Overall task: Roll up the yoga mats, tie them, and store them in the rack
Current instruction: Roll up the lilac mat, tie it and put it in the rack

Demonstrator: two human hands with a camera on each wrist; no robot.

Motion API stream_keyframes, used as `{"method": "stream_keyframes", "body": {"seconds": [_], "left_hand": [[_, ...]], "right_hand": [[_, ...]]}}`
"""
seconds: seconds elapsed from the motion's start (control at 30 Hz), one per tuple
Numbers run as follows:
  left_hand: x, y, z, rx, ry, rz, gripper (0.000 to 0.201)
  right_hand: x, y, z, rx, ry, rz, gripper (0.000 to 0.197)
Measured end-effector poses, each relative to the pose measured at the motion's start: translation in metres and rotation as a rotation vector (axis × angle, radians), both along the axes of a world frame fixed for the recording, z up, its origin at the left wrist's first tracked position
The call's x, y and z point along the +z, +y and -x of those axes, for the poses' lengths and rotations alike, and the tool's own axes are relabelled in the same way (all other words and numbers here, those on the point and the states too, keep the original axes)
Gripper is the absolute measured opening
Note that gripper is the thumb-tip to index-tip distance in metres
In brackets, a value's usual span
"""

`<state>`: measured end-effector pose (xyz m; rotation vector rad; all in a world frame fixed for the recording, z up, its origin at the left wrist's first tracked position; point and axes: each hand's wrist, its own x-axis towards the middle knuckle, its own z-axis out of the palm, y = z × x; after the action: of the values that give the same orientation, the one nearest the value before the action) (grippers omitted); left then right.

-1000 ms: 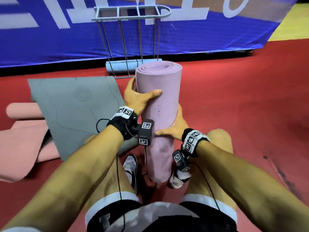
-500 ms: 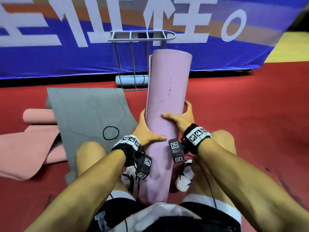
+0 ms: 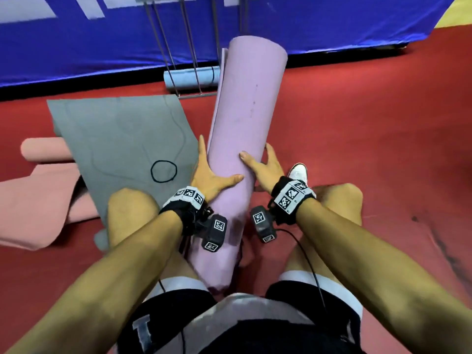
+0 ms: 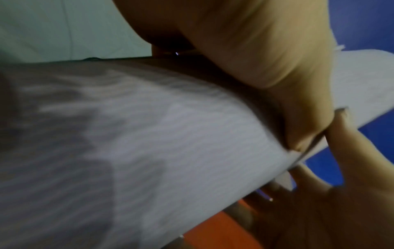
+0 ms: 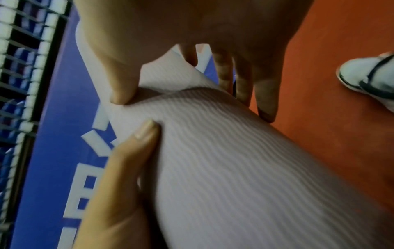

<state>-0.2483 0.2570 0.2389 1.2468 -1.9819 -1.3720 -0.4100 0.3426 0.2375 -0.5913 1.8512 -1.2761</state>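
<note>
1. The rolled pink yoga mat (image 3: 245, 139) leans tilted between the person's knees, its lower end down by the shorts and its upper end pointing up toward the rack (image 3: 189, 47)
2. The left hand (image 3: 208, 175) grasps the roll from its left side: the thumb lies across the front of the mat and the fingers reach up along the far side
3. The right hand (image 3: 265, 166) grasps the same roll from the right, thumb pressed on the front and fingers wrapped round behind
4. In the right wrist view the right hand's fingers (image 5: 264, 94) spread over the ribbed surface of the pink mat (image 5: 234, 168), and the left hand's thumb (image 5: 136, 144) presses on it just below
5. In the left wrist view the left hand (image 4: 266, 55) lies against the pale roll (image 4: 149, 143); this picture is blurred, so finer detail cannot be told
6. A gray mat (image 3: 122, 149) lies flat on the red floor (image 3: 370, 123) to the left of the roll, with a black loop of band (image 3: 163, 171) resting on it
7. A salmon-pink mat (image 3: 33, 198), partly rolled, lies further left, partly under the gray one
8. A light blue rolled mat (image 3: 189, 77) lies at the foot of the metal rack, in front of the blue banner (image 3: 76, 52)
9. A white shoe (image 3: 298, 172) shows just beyond the right wrist
</note>
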Motion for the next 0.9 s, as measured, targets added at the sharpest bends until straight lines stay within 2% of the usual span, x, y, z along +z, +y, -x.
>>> {"method": "stream_keyframes", "body": {"seconds": [0.1, 0.17, 0.23, 0.3, 0.37, 0.43, 0.5, 0.67, 0.77, 0.9], "left_hand": [[-0.029, -0.005, 0.0, -0.007, -0.232, -0.005, 0.168], [-0.045, -0.007, -0.004, 0.031, -0.299, -0.048, 0.168], [-0.068, -0.012, -0.01, 0.097, -0.337, -0.068, 0.166], [-0.088, -0.014, -0.019, 0.164, -0.406, -0.072, 0.162], [-0.107, -0.018, -0.03, 0.201, -0.501, -0.093, 0.157], [-0.126, -0.024, -0.038, 0.203, -0.595, -0.126, 0.152], [-0.145, -0.028, -0.044, 0.193, -0.701, -0.156, 0.149], [-0.202, -0.037, -0.052, 0.208, -0.867, -0.19, 0.141], [-0.226, -0.043, -0.048, 0.18, -0.926, -0.234, 0.135], [-0.264, -0.043, -0.048, 0.23, -0.92, -0.043, 0.129]], "right_hand": [[-0.027, -0.014, -0.006, 0.043, -0.053, 0.002, 0.084], [-0.04, -0.021, -0.012, 0.103, -0.134, 0.016, 0.077], [-0.062, -0.031, -0.012, 0.201, -0.185, -0.038, 0.079], [-0.078, -0.035, -0.011, 0.361, -0.069, -0.21, 0.079], [-0.101, -0.038, -0.011, 0.571, 0.249, -0.409, 0.073], [-0.125, -0.037, -0.017, 0.774, 0.504, -0.494, 0.065], [-0.148, -0.033, -0.028, 0.921, 0.649, -0.551, 0.064], [-0.213, -0.027, -0.061, 1.249, 0.763, -0.595, 0.066], [-0.246, -0.026, -0.072, 1.285, 0.788, -0.614, 0.069], [-0.283, -0.036, -0.078, 1.309, 0.812, -0.633, 0.074]]}}
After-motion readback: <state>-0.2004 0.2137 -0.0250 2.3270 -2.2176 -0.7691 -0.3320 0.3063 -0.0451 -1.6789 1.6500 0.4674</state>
